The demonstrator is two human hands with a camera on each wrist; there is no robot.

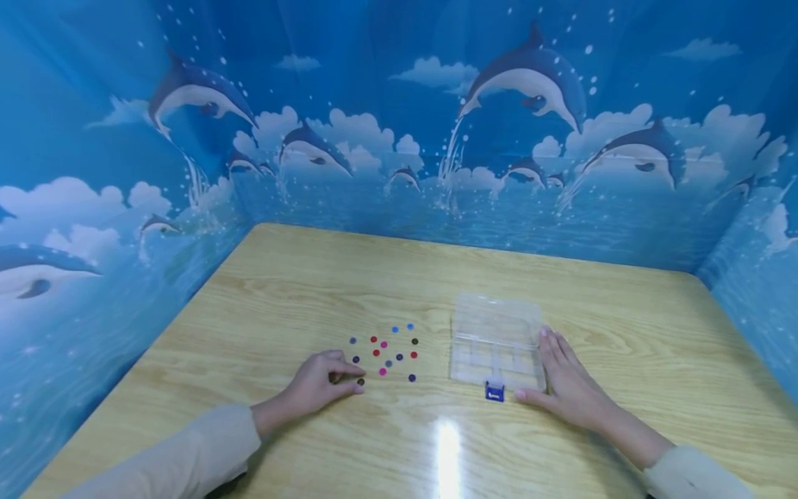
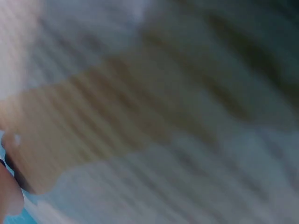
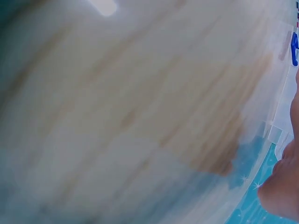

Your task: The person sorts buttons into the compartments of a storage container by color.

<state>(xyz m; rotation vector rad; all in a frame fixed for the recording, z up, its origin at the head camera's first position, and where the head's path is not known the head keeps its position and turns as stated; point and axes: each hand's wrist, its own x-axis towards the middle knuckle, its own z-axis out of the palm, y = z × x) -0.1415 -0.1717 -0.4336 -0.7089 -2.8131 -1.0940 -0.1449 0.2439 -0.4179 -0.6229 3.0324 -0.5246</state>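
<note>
Small round button-like discs in red, pink, blue and dark colours lie scattered on the table in the head view. At their near left edge, my left hand has its thumb and index finger on either side of a dark disc, with a gap between the fingertips. To the right lies a clear plastic compartment box with a blue latch at its front. My right hand rests along the box's right side, fingers extended and thumb by the front corner. In the right wrist view, part of this hand shows at the right edge.
The wood-grain table is bounded at the back and sides by a blue dolphin-print curtain. A bright light reflection falls on the tabletop in front of the box. The left wrist view is mostly blurred tabletop.
</note>
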